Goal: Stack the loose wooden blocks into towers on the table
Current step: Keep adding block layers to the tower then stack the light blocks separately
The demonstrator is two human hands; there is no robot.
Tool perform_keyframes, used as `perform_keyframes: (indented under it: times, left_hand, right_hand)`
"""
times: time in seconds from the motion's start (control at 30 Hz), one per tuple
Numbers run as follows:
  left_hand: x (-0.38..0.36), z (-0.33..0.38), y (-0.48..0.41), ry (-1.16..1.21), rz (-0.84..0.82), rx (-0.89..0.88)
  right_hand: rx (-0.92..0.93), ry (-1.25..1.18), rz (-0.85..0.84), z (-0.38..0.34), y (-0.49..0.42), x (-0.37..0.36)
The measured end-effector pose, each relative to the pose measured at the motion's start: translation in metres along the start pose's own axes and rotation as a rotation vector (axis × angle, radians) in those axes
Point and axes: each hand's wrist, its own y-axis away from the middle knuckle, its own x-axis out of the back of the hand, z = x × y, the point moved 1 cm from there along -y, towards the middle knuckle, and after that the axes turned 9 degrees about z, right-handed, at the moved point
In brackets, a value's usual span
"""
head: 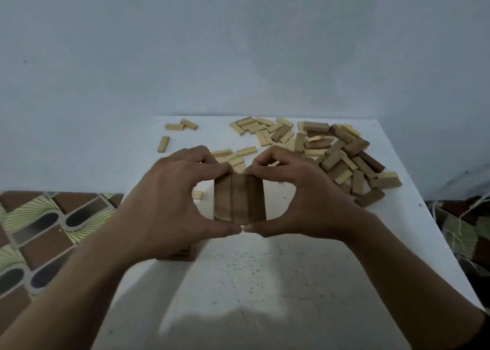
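Observation:
A block tower (239, 198) stands mid-table; its top layer shows three dark wooden blocks side by side. My left hand (172, 198) grips it from the left, fingers on the far edge and thumb along the near edge. My right hand (299, 198) grips it from the right in the same way. The two thumb tips nearly meet in front of the tower. Its lower layers are hidden by my hands. A big heap of loose dark and light blocks (336, 153) lies at the back right.
The white table (238, 283) has a few stray light blocks (175, 127) at its back left and one small block (197, 195) beside my left hand. A patterned floor (39, 230) lies to the left, a plain wall behind, loose string (456, 233) to the right.

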Motion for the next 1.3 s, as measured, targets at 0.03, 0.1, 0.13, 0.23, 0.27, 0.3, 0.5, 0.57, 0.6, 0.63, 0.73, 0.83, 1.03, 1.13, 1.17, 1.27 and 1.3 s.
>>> perform_keyframes:
  times: [0.03, 0.1, 0.13, 0.23, 0.27, 0.3, 0.5, 0.57, 0.6, 0.63, 0.73, 0.83, 1.03, 1.13, 1.17, 1.27, 1.3]
  left_hand:
    - [0.007, -0.006, 0.0, -0.013, -0.012, 0.006]
    - [0.021, -0.021, 0.003, -0.033, -0.031, 0.026]
    - [0.026, -0.029, 0.006, -0.041, -0.05, 0.039]
    - [0.035, -0.05, 0.016, -0.046, -0.125, 0.079]
    - [0.037, -0.057, 0.019, -0.042, -0.148, 0.095]
    - [0.039, -0.064, 0.022, -0.037, -0.166, 0.107]
    - [0.042, -0.088, 0.038, -0.04, -0.211, 0.117]
    - [0.041, -0.091, 0.041, -0.034, -0.214, 0.117]
    - [0.041, -0.093, 0.043, -0.029, -0.214, 0.119]
    - [0.039, -0.095, 0.044, -0.024, -0.215, 0.122]
    - [0.034, -0.102, 0.048, -0.014, -0.219, 0.127]
    - [0.03, -0.105, 0.049, -0.004, -0.227, 0.139]
    - [0.026, -0.109, 0.05, -0.004, -0.245, 0.15]
    - [0.024, -0.113, 0.052, -0.004, -0.25, 0.147]
    - [0.024, -0.114, 0.052, -0.002, -0.25, 0.147]
    - [0.022, -0.116, 0.053, 0.016, -0.238, 0.151]
    - [0.022, -0.116, 0.054, 0.02, -0.233, 0.151]
  right_hand:
    - [0.006, 0.005, 0.002, -0.006, -0.006, -0.006]
    - [0.014, 0.027, -0.012, -0.017, -0.018, -0.022]
    - [0.013, 0.036, -0.024, -0.021, -0.023, -0.029]
    - [0.016, 0.064, -0.071, -0.033, -0.035, -0.05]
    - [0.011, 0.068, -0.092, -0.036, -0.039, -0.056]
    - [0.004, 0.069, -0.112, -0.039, -0.042, -0.062]
    - [-0.049, 0.078, -0.182, -0.049, -0.05, -0.082]
    - [-0.046, 0.099, -0.192, -0.051, -0.048, -0.084]
    - [-0.044, 0.107, -0.198, -0.052, -0.048, -0.085]
    - [-0.043, 0.115, -0.203, -0.052, -0.047, -0.086]
    - [-0.052, 0.146, -0.236, -0.054, -0.046, -0.091]
    - [-0.058, 0.178, -0.253, -0.054, -0.046, -0.093]
    - [-0.049, 0.234, -0.274, -0.052, -0.045, -0.096]
    - [-0.033, 0.253, -0.261, -0.05, -0.045, -0.096]
    - [-0.029, 0.256, -0.256, -0.05, -0.045, -0.096]
    - [-0.022, 0.264, -0.245, -0.048, -0.044, -0.097]
    - [-0.018, 0.267, -0.243, -0.047, -0.043, -0.098]
